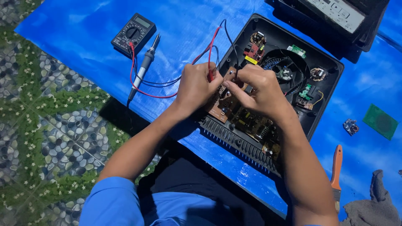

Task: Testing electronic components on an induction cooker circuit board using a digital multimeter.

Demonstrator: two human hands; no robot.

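Blue tarp (83, 29), hands (228, 88) pressing probes on circuit board (234, 113)

Both forearms stretched fwd; left hand (196, 86) & right hand (256, 90) close together, fingers (229, 90) curled, pinching

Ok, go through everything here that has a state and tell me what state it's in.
Left hand: shut on red probe.
Right hand: shut on black probe.
Black casing: opened, circuit board exposed.
Multimeter: leads plugged in.
Soldering iron: lying on blue sheet, unheld.
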